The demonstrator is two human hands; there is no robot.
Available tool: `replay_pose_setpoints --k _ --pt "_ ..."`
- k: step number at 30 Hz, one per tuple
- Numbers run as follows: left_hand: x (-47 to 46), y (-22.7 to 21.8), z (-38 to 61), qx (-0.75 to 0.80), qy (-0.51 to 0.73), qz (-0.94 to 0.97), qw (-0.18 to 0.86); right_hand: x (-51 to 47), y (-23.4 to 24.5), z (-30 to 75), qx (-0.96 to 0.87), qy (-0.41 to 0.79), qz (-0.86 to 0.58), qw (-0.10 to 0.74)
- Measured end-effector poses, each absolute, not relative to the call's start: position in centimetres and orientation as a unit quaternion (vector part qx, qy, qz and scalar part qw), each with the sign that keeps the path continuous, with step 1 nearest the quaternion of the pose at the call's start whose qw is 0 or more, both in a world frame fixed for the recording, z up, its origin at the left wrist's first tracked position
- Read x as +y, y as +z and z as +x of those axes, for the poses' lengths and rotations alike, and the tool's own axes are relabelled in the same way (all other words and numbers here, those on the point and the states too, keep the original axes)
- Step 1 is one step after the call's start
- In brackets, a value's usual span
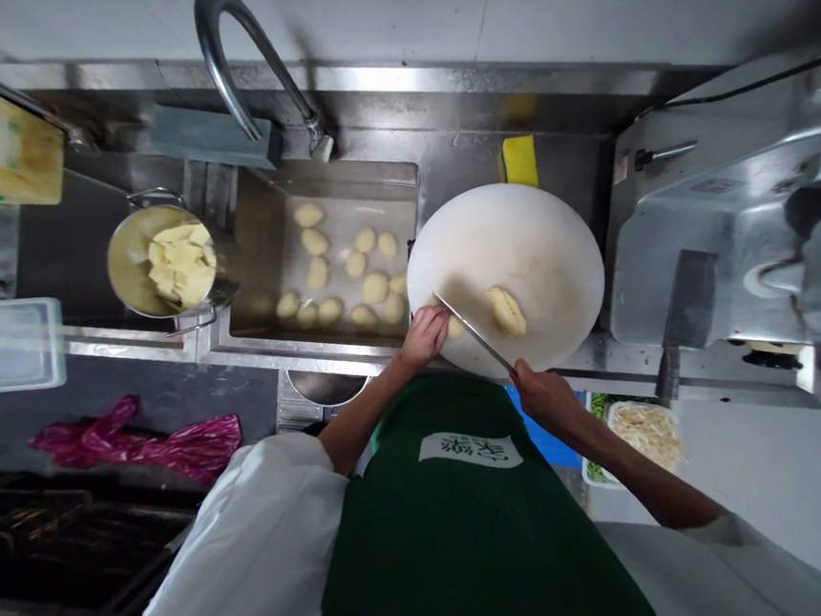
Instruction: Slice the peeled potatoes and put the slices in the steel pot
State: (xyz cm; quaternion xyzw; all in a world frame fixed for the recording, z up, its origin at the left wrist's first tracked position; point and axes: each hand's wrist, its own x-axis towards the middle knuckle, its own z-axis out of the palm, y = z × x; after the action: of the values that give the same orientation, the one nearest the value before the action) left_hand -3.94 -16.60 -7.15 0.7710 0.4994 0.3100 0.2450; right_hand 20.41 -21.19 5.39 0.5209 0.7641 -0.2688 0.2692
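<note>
My right hand (538,391) is closed round the handle of a kitchen knife (476,334). Its blade is seen nearly edge-on and slants across the left front of a round white cutting board (541,239). At the board's left edge, the closed fingers of my left hand (427,333) hold a peeled potato (455,326), mostly hidden by the hand and blade. Cut potato pieces (507,311) lie grouped together on the board, just right of the knife.
Several peeled potatoes (375,287) lie in the water-filled sink (341,175) under a curved tap (215,47). A metal pot (119,266) holds potato chunks. A yellow sponge (519,161) sits behind the board. Right stands a metal machine (691,226) with a cleaver (689,298) on it.
</note>
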Motion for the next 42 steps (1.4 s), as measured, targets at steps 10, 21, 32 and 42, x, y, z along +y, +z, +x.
replay_pose_setpoints --k 10,21,32,42 --pt "-17.2 -8.3 -4.1 0.502 0.329 0.769 0.222 -20.4 4.7 19.0 0.765 -0.264 0.519 0.274" --pt "-17.5 -8.5 -4.0 0.505 0.323 0.764 0.238 -19.9 4.3 18.0 0.76 -0.262 0.52 0.29" --pt "-17.7 -9.0 -3.8 0.513 0.329 0.756 0.238 -20.1 4.0 17.8 0.769 -0.246 0.512 0.293" --pt "-17.9 -9.8 -3.5 0.507 0.357 0.758 0.203 -21.0 6.4 19.6 0.769 -0.257 0.509 0.289"
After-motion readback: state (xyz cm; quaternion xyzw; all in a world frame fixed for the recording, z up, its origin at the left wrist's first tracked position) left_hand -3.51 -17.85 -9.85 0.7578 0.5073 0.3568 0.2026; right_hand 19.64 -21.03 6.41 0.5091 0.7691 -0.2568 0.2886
